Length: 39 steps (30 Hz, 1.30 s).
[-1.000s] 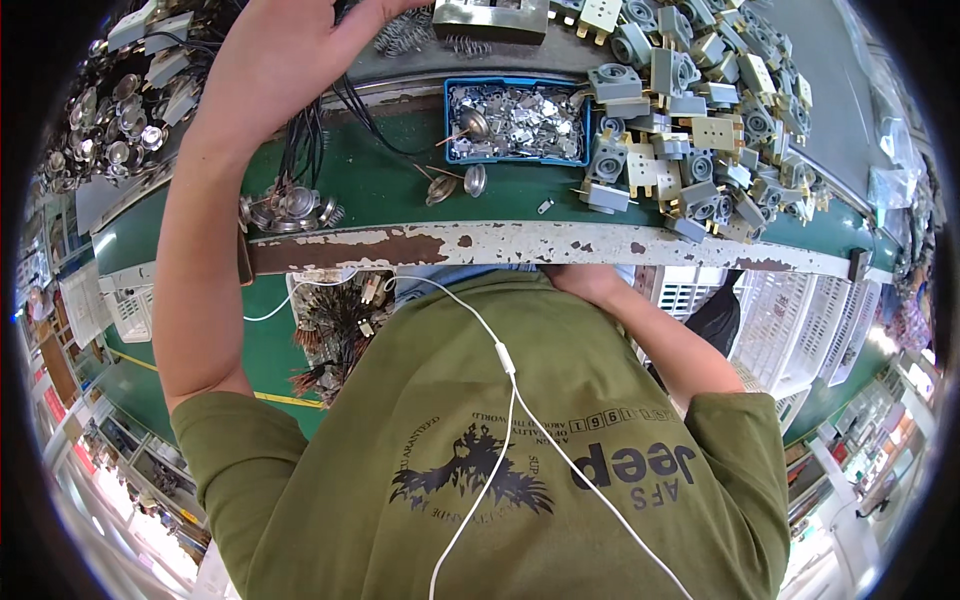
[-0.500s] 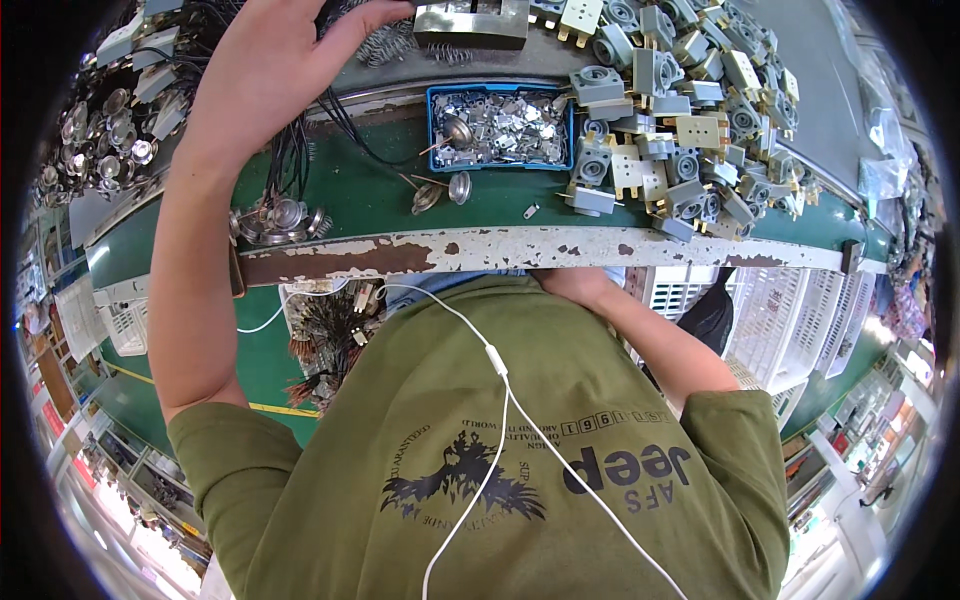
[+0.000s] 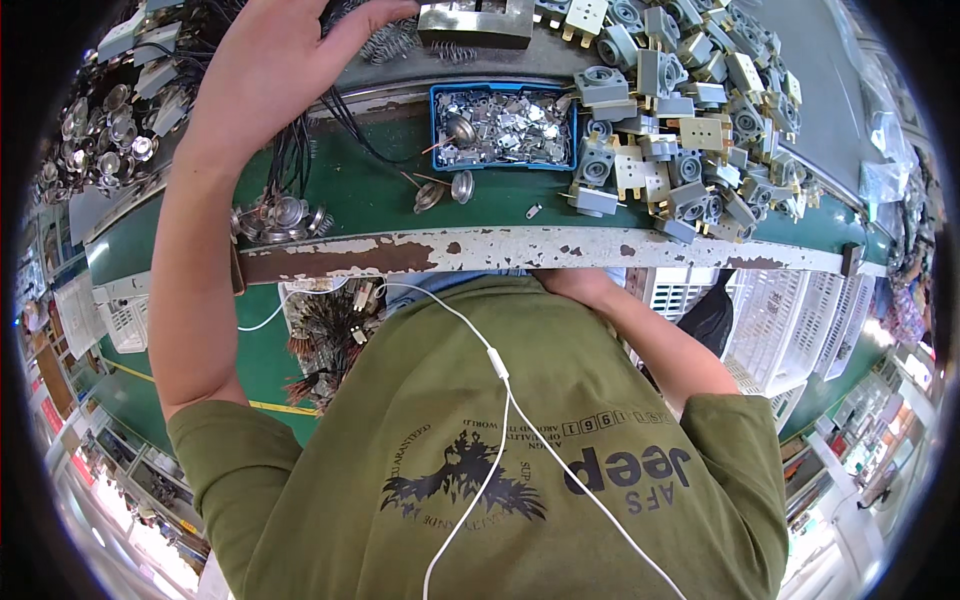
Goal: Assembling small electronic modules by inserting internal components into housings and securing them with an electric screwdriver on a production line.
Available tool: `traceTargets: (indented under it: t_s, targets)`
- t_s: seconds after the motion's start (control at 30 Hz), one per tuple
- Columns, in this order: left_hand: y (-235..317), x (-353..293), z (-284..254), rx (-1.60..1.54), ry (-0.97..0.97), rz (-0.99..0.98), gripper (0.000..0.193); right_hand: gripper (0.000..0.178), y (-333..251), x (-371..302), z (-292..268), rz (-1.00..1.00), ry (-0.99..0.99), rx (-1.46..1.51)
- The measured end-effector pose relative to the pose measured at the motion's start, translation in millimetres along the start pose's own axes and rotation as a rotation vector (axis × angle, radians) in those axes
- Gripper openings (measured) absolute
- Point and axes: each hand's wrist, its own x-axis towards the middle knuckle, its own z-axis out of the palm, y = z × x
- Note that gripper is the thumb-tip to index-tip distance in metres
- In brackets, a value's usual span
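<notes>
At my far left I get a heap of metal discs (image 3: 105,140), with grey parts (image 3: 155,60) above it; the lens's dark rim swallows the heap's outer side. Next comes the left hand (image 3: 265,65), cut off by the upper edge: only the back, the wrist and the thumb reach me, so I cannot tell whether its fingers grasp anything. Its forearm stands in my way, screening part of the bench between the heap and the black wires (image 3: 290,155). I can't trace where those wires end under the hand. Below them, a cluster of wired discs (image 3: 288,214) sits by the bench's chipped front edge (image 3: 590,245).

Right of the thumb lie loose coil springs (image 3: 390,42), partly covered by it, then the slotted metal block (image 3: 476,27), its top cropped; I can't make out whether the thumb tip touches it or stops just beside it. Nearer me, a blue tray (image 3: 510,166) holds small metal pieces, with one disc (image 3: 459,131) lying on them; two more discs (image 3: 445,190) rest just below the tray.

The right hand (image 3: 572,282) is down by the waist, its fingers hidden beyond the bench edge, so its grip is unreadable to me. Farther right, grey switch housings (image 3: 690,140) overlap in a big pile. White crates (image 3: 785,320) stand below the bench, partly blocked by a black bag (image 3: 710,322).
</notes>
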Motion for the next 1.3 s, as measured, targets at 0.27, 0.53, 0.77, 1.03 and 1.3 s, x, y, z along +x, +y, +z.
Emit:
traceTargets:
  t_s: [0.27, 0.53, 0.77, 1.03, 1.3]
  targets:
    - [-11, 9, 21, -0.65, 0.161, 0.312, 0.038, 0.029, 2, 1, 5, 0.014, -0.022, -0.094]
    - [-28, 4, 25, -0.655, 0.143, 0.288, 0.038, 0.026, 2, 2, 6, 0.003, 0.008, -0.135]
    - [-9, 5, 21, -0.643, 0.136, 0.29, 0.04, 0.026, 5, -2, 10, 0.006, 0.051, -0.149]
    - [81, 5, -6, 0.825, 0.057, -0.343, 0.048, 0.031, -13, -19, -35, 0.133, -0.101, -0.048]
    - [39, -72, -118, 1.273, 0.134, -0.455, 0.039, 0.046, -101, -31, -191, -0.014, -0.454, 0.152]
